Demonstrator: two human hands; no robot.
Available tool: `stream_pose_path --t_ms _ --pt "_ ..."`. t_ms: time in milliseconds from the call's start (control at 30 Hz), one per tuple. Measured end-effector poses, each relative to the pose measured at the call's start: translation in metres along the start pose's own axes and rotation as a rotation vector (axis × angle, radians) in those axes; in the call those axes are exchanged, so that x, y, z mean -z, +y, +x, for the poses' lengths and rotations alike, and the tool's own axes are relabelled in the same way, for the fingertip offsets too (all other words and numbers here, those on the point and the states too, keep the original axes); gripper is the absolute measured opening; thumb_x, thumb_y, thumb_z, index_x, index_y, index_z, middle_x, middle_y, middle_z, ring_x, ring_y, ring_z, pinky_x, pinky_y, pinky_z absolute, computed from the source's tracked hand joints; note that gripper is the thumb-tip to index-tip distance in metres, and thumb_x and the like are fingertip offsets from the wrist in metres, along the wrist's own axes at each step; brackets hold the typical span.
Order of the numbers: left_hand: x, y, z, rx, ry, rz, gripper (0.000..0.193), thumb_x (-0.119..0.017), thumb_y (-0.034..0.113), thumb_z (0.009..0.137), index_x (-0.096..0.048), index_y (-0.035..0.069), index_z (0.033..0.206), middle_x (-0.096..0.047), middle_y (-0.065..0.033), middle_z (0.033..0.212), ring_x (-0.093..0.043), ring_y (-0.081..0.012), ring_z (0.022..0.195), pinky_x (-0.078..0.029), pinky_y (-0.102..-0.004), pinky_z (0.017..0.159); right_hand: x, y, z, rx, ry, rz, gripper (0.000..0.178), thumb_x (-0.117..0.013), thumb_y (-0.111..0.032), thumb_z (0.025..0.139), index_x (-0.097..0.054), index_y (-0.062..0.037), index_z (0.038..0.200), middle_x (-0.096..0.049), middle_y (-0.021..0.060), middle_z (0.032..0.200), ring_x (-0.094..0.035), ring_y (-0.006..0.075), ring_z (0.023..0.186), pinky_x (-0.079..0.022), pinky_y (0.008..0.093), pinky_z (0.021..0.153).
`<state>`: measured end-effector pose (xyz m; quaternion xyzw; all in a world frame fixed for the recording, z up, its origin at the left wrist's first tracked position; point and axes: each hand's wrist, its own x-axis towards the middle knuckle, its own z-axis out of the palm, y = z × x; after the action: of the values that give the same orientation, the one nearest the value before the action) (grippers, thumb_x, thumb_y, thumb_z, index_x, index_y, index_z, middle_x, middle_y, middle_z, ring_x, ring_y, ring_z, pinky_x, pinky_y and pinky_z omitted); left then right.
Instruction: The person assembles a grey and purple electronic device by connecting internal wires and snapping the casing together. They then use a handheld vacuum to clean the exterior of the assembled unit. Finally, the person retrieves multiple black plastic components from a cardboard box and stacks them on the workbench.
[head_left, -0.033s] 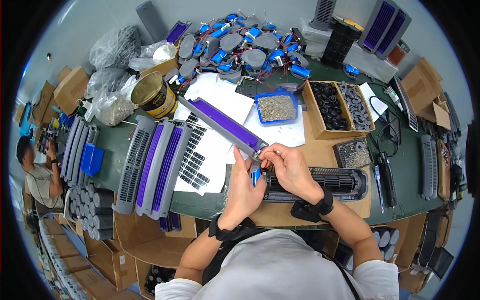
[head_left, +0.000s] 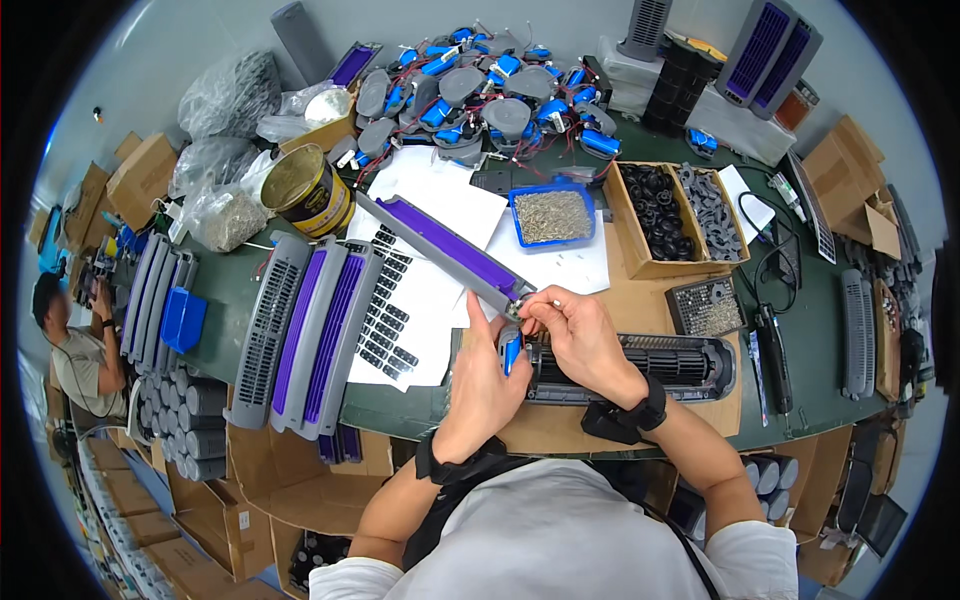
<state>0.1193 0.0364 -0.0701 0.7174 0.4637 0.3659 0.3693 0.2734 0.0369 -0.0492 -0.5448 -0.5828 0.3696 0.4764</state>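
Observation:
My left hand (head_left: 485,380) is closed around a grey base part with a blue battery pack (head_left: 512,350), which shows between thumb and fingers. Just right of it, my right hand (head_left: 575,335) pinches at the lower end of a long grey-and-purple fan housing (head_left: 450,250). What sits between those fingertips is small and mostly hidden; a bit of wire seems to show there. The housing slants from upper left down to my fingers. Under my right wrist, a dark housing half with a ribbed cylindrical fan rotor (head_left: 670,365) lies on cardboard.
Behind are piled grey bases with blue battery packs (head_left: 510,115). A blue tray of screws (head_left: 552,215) and a wooden box of black and grey parts (head_left: 660,225) stand beyond my hands. Purple-grey housings (head_left: 305,335) lie left; an electric screwdriver (head_left: 773,365) lies right. A person (head_left: 85,350) sits far left.

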Motion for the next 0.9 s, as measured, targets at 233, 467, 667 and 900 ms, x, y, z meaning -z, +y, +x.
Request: stream_pose_path --t_ms 233,467,667,900 --pt "0.009 0.018 0.002 0.010 -0.046 0.235 0.087 -0.061 0.003 0.079 -0.009 -0.008 0.148 -0.065 -0.0232 0.068 -0.064 -0.0434 0.058 -0.052 -0.0499 0.055 -0.003 0.003 0.002 -0.022 -0.028 -0.029 0.018 -0.052 -0.007 0.094 -0.066 0.0036 0.090 -0.067 0.0118 0.068 -0.066 0.0202 0.062 -0.052 0.0321 0.061" --pt "0.008 0.012 0.007 -0.057 0.027 0.154 0.080 -0.066 0.003 0.077 -0.019 -0.005 0.142 -0.068 -0.0243 0.077 -0.067 -0.0398 0.065 -0.054 -0.0451 0.060 0.000 0.004 -0.008 -0.061 -0.084 0.080 0.020 -0.052 -0.010 0.097 -0.066 0.0020 0.090 -0.063 0.0080 0.065 -0.062 0.0156 0.060 -0.050 0.0299 0.059" --pt "0.011 -0.012 0.003 0.260 0.168 -0.538 0.077 -0.066 0.008 0.087 -0.011 0.001 0.140 -0.058 -0.0226 0.117 -0.065 -0.0254 0.098 -0.055 -0.0348 0.085 0.022 -0.001 -0.014 -0.103 -0.054 0.210 0.016 -0.054 -0.005 0.098 -0.067 0.0038 0.100 -0.066 0.0057 0.082 -0.063 0.0100 0.078 -0.053 0.0239 0.071" --pt "0.011 -0.033 0.059 0.531 -0.077 -1.580 0.061 -0.053 0.052 0.095 -0.044 0.001 0.127 -0.055 -0.0205 0.126 -0.053 -0.0363 0.118 -0.040 -0.0512 0.105 0.010 -0.006 -0.025 -0.058 -0.032 0.356 0.015 -0.063 -0.002 0.092 -0.067 0.0031 0.106 -0.069 0.0064 0.088 -0.066 0.0087 0.076 -0.053 0.0215 0.065"
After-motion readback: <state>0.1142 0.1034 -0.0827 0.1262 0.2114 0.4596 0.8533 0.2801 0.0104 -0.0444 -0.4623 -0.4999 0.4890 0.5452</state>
